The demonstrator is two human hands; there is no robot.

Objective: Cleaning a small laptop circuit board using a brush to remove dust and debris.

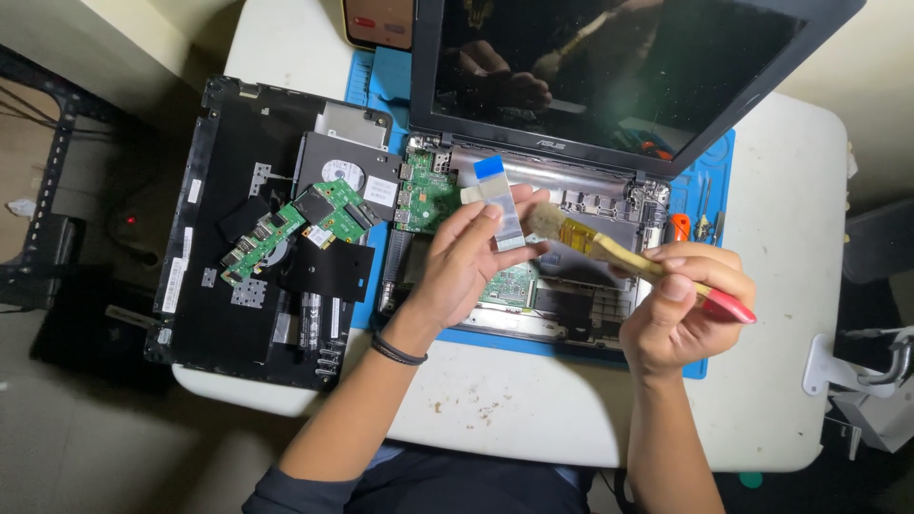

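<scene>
My left hand pinches the flat ribbon cable above the opened laptop; my right hand grips a brush, bristles touching it. A removed cover lies left on the counter.

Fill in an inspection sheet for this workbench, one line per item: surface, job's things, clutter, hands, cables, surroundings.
Surface: round-cornered white table, speckled with crumbs near the front edge; blue rubber work mat under the laptop.
Job's things: flat white ribbon cable with blue tab; wooden-handled brush with red tip, bristles touching the ribbon; opened black laptop chassis with screen up.
Clutter: detached black bottom cover carrying a green circuit board and silver hard drive; phone at the far edge.
Hands: left hand, its fingers pinching the ribbon; right hand gripping the brush.
Cables: only the ribbon.
Surroundings: black metal rack at left; white bracket at right.
</scene>
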